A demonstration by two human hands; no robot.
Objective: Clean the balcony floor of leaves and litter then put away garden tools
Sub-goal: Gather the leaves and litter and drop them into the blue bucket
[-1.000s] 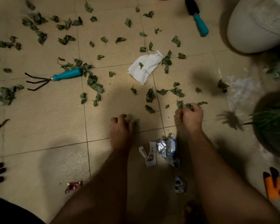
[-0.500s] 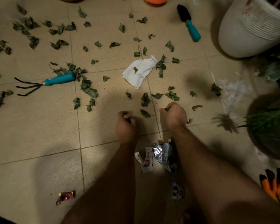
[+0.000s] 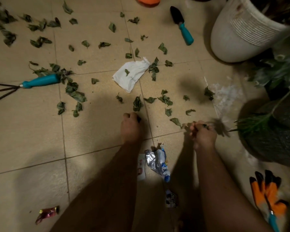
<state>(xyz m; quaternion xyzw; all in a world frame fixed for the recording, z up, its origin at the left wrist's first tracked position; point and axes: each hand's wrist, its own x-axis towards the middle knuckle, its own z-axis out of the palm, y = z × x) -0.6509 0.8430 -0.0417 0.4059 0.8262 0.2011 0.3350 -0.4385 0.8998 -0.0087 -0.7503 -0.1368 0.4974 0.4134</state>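
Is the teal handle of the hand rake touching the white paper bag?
Apart. The head view shows bare tile between the rake handle and the white paper bag.

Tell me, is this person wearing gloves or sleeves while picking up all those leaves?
No. Both the left hand and the right hand are bare, and both forearms are uncovered as far as the picture shows: no sleeves, and no watch, ring or band that I can make out in the dim light. A pair of orange and black gloves lies unused on the floor.
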